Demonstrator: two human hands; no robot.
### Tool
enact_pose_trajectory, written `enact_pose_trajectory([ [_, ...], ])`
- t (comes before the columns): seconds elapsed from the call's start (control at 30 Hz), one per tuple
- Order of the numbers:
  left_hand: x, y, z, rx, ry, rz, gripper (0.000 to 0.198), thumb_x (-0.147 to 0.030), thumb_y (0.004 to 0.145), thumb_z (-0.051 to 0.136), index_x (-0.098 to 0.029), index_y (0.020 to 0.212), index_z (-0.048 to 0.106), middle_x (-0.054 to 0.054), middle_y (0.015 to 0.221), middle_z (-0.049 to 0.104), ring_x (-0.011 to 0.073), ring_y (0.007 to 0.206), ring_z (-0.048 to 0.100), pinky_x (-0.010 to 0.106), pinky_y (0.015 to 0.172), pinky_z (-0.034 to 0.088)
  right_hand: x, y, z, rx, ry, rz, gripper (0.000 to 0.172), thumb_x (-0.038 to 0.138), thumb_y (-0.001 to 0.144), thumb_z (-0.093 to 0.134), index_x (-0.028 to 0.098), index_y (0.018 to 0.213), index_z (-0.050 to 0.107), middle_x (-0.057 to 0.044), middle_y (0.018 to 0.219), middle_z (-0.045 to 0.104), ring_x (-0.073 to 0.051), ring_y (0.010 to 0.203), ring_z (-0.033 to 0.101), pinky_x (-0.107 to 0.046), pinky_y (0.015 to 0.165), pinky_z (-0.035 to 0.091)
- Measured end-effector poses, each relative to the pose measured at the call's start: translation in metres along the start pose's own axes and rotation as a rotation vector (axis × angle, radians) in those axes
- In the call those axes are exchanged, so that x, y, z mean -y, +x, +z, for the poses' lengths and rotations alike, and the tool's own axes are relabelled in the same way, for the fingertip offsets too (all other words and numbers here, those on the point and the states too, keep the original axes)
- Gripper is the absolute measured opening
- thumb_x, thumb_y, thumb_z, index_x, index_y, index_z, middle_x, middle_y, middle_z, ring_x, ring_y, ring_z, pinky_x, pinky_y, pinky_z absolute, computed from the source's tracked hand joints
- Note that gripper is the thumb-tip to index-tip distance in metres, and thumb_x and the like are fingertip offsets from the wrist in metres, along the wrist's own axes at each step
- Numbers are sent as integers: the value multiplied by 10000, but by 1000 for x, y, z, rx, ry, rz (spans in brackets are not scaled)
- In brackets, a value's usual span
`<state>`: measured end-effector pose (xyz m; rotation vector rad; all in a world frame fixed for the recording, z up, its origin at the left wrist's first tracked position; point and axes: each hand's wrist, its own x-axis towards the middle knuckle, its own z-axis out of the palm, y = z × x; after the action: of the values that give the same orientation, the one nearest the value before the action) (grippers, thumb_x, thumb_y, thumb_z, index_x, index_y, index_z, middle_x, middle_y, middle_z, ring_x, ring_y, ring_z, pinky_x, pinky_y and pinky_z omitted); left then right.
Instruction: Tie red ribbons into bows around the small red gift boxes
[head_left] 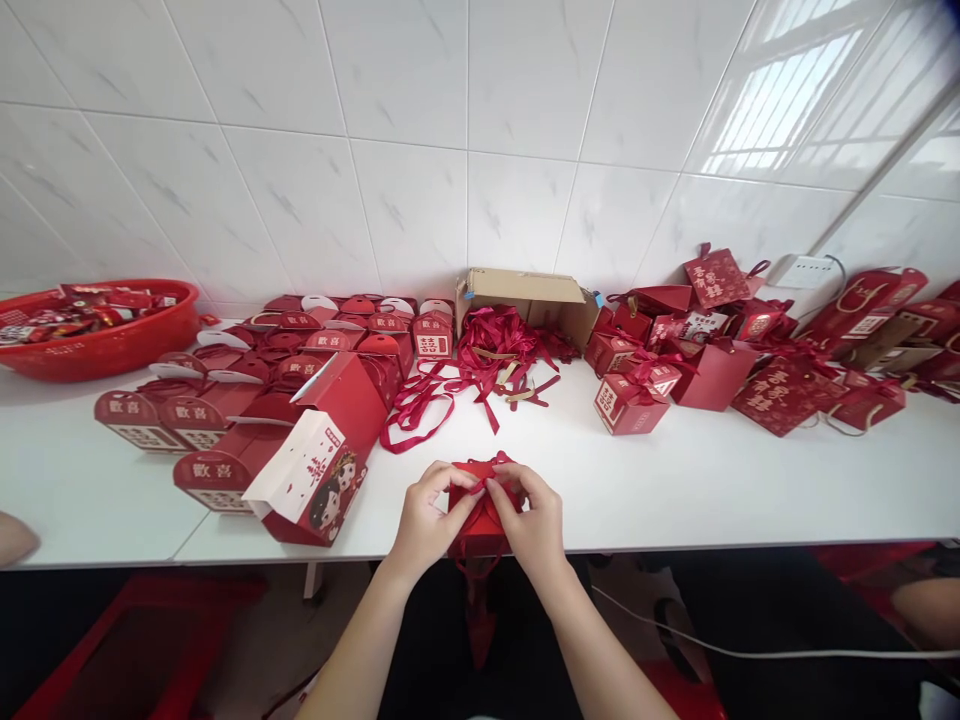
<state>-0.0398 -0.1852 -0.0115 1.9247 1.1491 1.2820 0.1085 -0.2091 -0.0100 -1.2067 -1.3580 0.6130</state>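
Observation:
A small red gift box sits at the table's front edge, between my two hands. Dark red ribbon crosses its top, and its loose ends hang over the front edge. My left hand pinches the ribbon between thumb and forefinger on the left side. From the right, my right hand pinches the same ribbon close to the middle, so the fingertips of both hands nearly meet. The fingers partly cover the ribbon's crossing, and I cannot tell whether it is knotted.
Loose ribbons spill from a cardboard box by the wall. Red gift boxes crowd the left; ribboned boxes stand right. A red basin holds small packets at far left. A person's arm shows at the left edge.

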Motion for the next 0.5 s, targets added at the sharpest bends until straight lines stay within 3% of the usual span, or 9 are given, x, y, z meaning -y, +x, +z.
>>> enact_pose_trajectory([
  [0.27,-3,0,-2,2,-15,21,74,-153,800,591,-201,763,633,42,824,674,187,815,650,325,768,530,-3,-4,-3,49,-53,-50,140,224,812,633,235,899,741,-81,917,618,-216,876,613,-389,800,526],
  [0.4,-4,1,-3,0,-30,9,85,-166,811,583,-204,762,642,44,814,680,190,807,655,329,763,535,-5,-5,-3,36,-53,38,109,248,810,630,241,816,739,-105,1121,590,-268,1105,540,-475,960,446],
  [0.5,-3,3,-3,7,-46,-11,68,-177,808,594,-200,767,643,40,803,682,185,793,656,322,765,532,-7,-4,-3,104,12,147,119,289,820,616,231,800,718,-113,1316,510,-297,1254,451,-507,1030,381],
])
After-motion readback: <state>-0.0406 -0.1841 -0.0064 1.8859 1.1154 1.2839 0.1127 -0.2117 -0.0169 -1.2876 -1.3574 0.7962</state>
